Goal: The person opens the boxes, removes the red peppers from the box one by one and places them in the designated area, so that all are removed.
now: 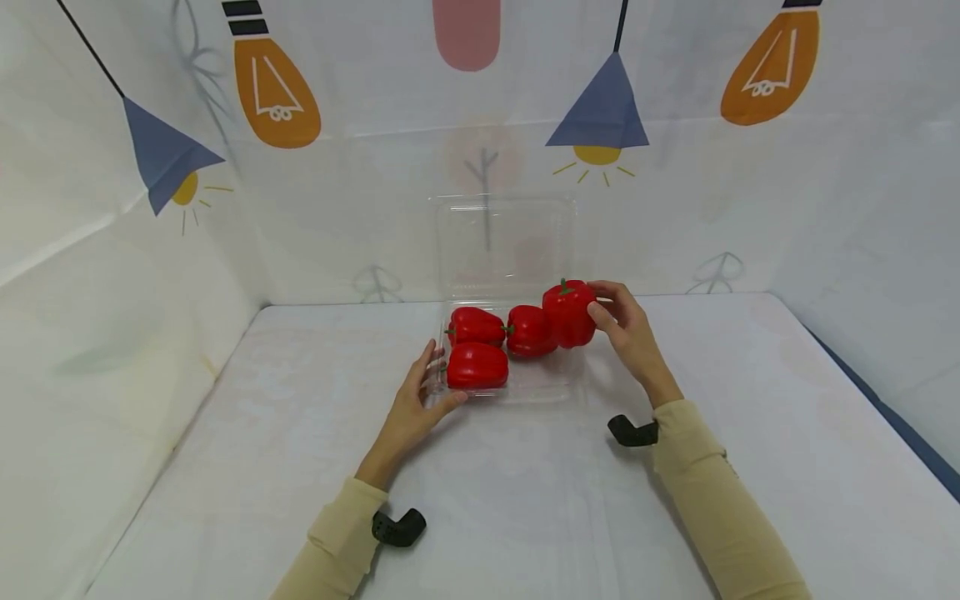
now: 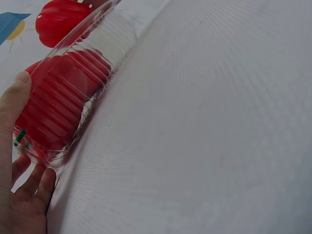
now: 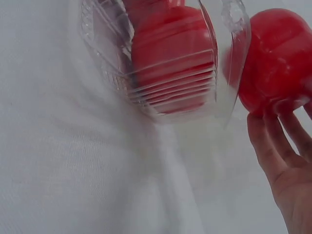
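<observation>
In the head view a clear plastic clamshell container (image 1: 542, 390) lies with its lid (image 1: 506, 242) raised at the back. Two red bell peppers, one (image 1: 477, 366) in front of another (image 1: 476, 326), fill its left side. A third bell pepper (image 1: 531, 332) sits behind centre. My right hand (image 1: 628, 329) grips a fourth bell pepper (image 1: 568, 312), green stem up, by its right side, above the container's back right part. At the front left corner my left hand (image 1: 414, 408) holds the container, thumb along the front rim and fingers at the left wall, as the left wrist view shows.
A white cloth covers the table (image 1: 300, 400). Close behind the container hangs a white curtain (image 1: 360, 208) with lamp and bulb prints, and another white sheet (image 1: 112, 333) runs along the left. A black wrist mount (image 1: 401, 527) sticks out from each sleeve.
</observation>
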### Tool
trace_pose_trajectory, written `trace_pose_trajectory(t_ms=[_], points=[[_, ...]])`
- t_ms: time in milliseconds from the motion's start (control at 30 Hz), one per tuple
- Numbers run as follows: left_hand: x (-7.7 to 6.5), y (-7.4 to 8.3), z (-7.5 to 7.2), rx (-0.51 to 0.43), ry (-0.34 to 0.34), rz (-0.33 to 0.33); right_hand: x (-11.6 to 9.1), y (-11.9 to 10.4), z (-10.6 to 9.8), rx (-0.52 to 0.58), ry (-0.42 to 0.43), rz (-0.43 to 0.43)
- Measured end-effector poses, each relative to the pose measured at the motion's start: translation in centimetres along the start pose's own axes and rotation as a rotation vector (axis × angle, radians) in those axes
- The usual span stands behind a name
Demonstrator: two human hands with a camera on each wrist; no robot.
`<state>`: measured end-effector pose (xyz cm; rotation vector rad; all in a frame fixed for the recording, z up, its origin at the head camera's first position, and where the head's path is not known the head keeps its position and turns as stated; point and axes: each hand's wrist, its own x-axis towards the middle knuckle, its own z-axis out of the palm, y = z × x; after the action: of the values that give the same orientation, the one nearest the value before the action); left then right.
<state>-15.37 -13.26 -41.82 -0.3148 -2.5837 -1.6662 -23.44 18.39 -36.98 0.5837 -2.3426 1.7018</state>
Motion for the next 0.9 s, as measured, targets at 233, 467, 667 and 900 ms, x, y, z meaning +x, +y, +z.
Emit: trace_pose_trajectory(t_ms=[233,467,667,900], points=[[0.0,0.0,0.0,-0.004,-0.003,0.001,0.8,3.2,-0.8,0.063,0.052,0.046],[0.5,-1.4,0.4,-0.007,0.005,0.01,1.5,4.2,-1.4,0.063,0.108,0.077],[1.3,-3.9,0.7,0.004,0.03,0.025,1.8,4.5,-2.0,0.035,0.152,0.141],[1.3,-4.4,0.7,0.004,0.026,0.018,1.7,5.4,-2.5,0.007,0.184,0.23]])
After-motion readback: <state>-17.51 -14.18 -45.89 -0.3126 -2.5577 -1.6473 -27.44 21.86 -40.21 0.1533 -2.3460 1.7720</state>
